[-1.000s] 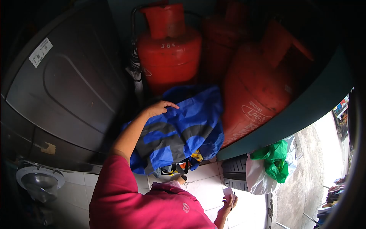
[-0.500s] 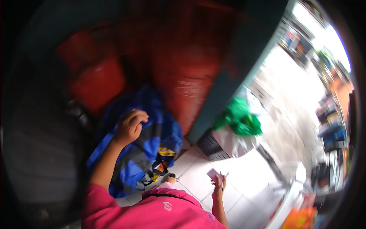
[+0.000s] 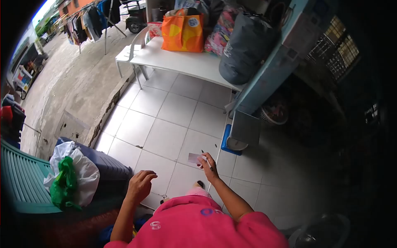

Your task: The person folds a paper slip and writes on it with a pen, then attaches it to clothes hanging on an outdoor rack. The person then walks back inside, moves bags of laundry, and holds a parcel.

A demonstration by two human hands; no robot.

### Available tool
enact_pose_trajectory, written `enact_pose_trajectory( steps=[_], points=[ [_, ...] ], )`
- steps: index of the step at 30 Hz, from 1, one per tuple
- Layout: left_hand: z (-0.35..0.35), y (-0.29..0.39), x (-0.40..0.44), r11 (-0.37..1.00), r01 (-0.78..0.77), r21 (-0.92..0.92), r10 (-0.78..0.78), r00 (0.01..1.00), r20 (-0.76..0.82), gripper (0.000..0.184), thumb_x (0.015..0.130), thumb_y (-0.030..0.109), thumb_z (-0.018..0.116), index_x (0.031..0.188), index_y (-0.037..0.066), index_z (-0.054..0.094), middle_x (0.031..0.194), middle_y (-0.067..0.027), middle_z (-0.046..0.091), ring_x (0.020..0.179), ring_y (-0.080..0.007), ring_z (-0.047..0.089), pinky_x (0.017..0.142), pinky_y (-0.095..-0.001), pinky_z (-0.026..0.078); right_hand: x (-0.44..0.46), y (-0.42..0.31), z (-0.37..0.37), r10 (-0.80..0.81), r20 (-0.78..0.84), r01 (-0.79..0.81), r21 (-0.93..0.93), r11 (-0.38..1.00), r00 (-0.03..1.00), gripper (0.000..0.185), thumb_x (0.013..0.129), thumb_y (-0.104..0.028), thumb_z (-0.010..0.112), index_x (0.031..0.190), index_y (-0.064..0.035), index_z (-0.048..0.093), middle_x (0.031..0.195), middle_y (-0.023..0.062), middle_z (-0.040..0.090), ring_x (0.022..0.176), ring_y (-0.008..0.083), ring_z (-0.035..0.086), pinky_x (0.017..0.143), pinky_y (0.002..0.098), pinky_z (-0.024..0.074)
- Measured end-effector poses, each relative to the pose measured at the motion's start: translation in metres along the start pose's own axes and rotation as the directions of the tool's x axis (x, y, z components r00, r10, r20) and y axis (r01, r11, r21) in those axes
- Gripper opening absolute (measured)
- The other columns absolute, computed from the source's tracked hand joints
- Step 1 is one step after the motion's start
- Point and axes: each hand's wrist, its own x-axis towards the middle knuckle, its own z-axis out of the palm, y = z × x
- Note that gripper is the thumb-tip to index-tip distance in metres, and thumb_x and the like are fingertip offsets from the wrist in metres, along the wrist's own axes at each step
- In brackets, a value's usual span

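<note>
My right hand (image 3: 209, 166) holds a small pale slip of paper (image 3: 196, 158) and a pen (image 3: 210, 167) together, out in front of my body above the tiled floor. The paper sticks out to the left of my fingers, and the pen lies slantwise across them. My left hand (image 3: 140, 186) hangs in the air to the left, palm down, its fingers loosely stretched and nothing visible in them. Nearest to it is a dark bin (image 3: 109, 159) topped by a white plastic bag (image 3: 87, 178) and a green plastic bag (image 3: 65, 182).
A white table (image 3: 182, 62) ahead bears an orange bag (image 3: 182, 33) and a large dark grey bag (image 3: 244, 51). A white chair (image 3: 126, 53) stands beside it. Right of centre, a box-shaped object (image 3: 245, 128) sits near a blue post (image 3: 269, 78). Clothes (image 3: 89, 22) hang outside.
My view has swung right, from the red containers and blue cloth to the table and floor. My right hand still holds the paper and pen; my left hand is lower in view.
</note>
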Motion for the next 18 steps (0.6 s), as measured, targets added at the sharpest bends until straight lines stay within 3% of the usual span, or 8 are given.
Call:
enact_pose_trajectory(
  steps=[3, 9, 11, 15, 18],
  points=[
    [0.084, 0.034, 0.081, 0.978, -0.178, -0.108, 0.196, 0.961, 0.195, 0.027, 0.064, -0.008, 0.048, 0.086, 0.006, 0.056, 0.088, -0.0046, 0.058, 0.081, -0.0218, 0.057, 0.068, -0.0325, 0.048, -0.015, 0.003, -0.108, 0.049, -0.364, 0.015, 0.171, 0.985, 0.930, 0.024, 0.080, -0.027, 0.057, 0.089, -0.0067, 0.048, 0.077, 0.0029, 0.055, 0.063, 0.0092, 0.053, 0.054, 0.0215, 0.0375],
    [0.222, 0.105, 0.199, 0.895, -0.351, -0.276, 0.443, 0.775, 0.450, 0.022, 0.071, -0.006, 0.046, 0.087, 0.004, 0.057, 0.085, -0.0085, 0.060, 0.079, -0.0247, 0.059, 0.069, -0.0343, 0.049, -0.054, -0.006, -0.258, -0.009, -0.726, 0.147, 0.128, 0.981, 0.687, 0.026, 0.080, -0.031, 0.055, 0.087, -0.0060, 0.050, 0.072, 0.0023, 0.054, 0.063, 0.0073, 0.050, 0.056, 0.0203, 0.0373],
    [0.257, 0.125, 0.222, 0.848, -0.406, -0.341, 0.529, 0.680, 0.507, 0.024, 0.072, -0.006, 0.045, 0.090, 0.004, 0.058, 0.089, -0.0091, 0.061, 0.079, -0.0241, 0.060, 0.069, -0.0338, 0.050, -0.069, -0.010, -0.287, 0.036, -0.795, 0.186, 0.185, 0.965, 0.605, 0.028, 0.080, -0.031, 0.055, 0.087, -0.0052, 0.050, 0.073, 0.0028, 0.054, 0.063, 0.0079, 0.050, 0.056, 0.0207, 0.0373],
    [0.321, 0.158, 0.253, 0.859, -0.347, -0.376, 0.511, 0.589, 0.626, 0.025, 0.073, -0.003, 0.044, 0.093, 0.005, 0.059, 0.092, -0.0089, 0.061, 0.084, -0.0222, 0.060, 0.072, -0.0335, 0.050, -0.082, 0.006, -0.340, 0.106, -0.868, 0.222, 0.240, 0.945, 0.485, 0.024, 0.080, -0.026, 0.056, 0.090, -0.0056, 0.050, 0.078, 0.0040, 0.056, 0.064, 0.0106, 0.054, 0.055, 0.0222, 0.0392],
    [0.378, 0.149, 0.271, 0.886, -0.326, -0.328, 0.451, 0.452, 0.769, 0.027, 0.074, 0.000, 0.044, 0.094, 0.009, 0.060, 0.092, -0.0069, 0.062, 0.085, -0.0206, 0.060, 0.073, -0.0326, 0.049, -0.084, 0.008, -0.383, 0.106, -0.907, 0.252, 0.224, 0.941, 0.408, 0.024, 0.080, -0.025, 0.056, 0.091, -0.0051, 0.049, 0.078, 0.0041, 0.056, 0.064, 0.0110, 0.054, 0.056, 0.0224, 0.0391]
  ],
)
